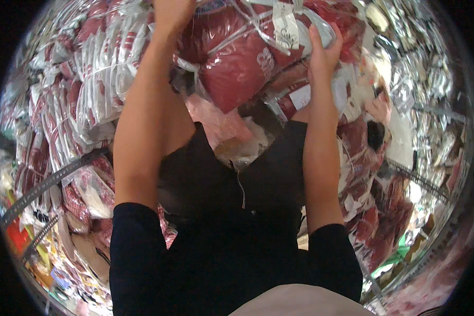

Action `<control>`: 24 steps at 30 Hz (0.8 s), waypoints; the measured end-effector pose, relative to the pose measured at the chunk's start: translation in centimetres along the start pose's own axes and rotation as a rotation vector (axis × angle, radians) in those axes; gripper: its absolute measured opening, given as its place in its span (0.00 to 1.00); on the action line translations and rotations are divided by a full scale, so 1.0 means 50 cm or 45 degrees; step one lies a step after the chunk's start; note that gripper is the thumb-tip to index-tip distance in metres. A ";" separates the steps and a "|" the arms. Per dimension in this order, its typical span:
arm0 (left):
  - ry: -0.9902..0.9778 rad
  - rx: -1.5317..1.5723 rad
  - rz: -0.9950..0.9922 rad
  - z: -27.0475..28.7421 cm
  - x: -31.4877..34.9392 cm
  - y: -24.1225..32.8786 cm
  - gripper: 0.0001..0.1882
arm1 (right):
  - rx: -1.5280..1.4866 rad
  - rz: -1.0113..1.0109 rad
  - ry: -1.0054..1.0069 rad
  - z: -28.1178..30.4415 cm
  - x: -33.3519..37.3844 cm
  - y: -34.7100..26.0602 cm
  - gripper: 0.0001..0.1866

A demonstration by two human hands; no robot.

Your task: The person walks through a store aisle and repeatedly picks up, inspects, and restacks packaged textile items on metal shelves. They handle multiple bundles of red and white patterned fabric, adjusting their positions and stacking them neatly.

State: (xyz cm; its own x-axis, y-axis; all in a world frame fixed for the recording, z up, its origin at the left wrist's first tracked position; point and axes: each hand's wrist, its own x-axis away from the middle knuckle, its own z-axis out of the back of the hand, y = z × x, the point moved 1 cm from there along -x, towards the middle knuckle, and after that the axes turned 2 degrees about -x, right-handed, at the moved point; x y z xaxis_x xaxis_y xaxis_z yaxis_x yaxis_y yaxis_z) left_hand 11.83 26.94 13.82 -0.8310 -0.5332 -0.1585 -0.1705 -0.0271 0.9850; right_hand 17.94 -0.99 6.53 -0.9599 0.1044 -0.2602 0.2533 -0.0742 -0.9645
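A bundle of dark red goods in clear plastic [231, 79], tied with white strips, lies in front of me at the top of the view. A white tag with dark print [285, 26] sits on its upper side. My right hand [325, 50] grips the right end of the bundle, thumb on the near side and fingers round a pale plastic part. At the upper edge, my left hand [174, 15] reaches to the bundle's left side. Its fingers are cut off by the picture, so their grip is hidden.
Stacks of white and red plastic-wrapped packs [108, 68] stand at the left, some tied with string. Grey perforated metal rails [58, 179] run along the left, with another rail [421, 181] at the right. More dark red wrapped packs [361, 152] pile up beside my right arm.
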 end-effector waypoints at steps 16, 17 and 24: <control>-0.671 -1.405 -0.535 -0.013 0.067 0.011 0.68 | -0.118 -0.301 -0.219 0.291 -0.141 0.122 0.34; -0.645 -1.405 -0.568 -0.009 0.057 0.000 0.68 | 0.077 -0.469 -0.178 0.310 -0.132 0.117 0.36; -0.473 -1.466 -0.815 -0.058 0.043 -0.027 0.68 | 0.947 -0.693 -0.113 0.424 -0.114 0.070 0.39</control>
State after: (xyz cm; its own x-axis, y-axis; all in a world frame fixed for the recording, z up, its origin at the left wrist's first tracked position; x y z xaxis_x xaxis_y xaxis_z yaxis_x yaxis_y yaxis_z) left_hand 11.79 23.37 12.35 -0.8970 0.0896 -0.4328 -0.1939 -0.9597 0.2032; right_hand 21.77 -22.86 5.61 -0.9374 0.2375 0.2545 -0.3480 -0.6581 -0.6677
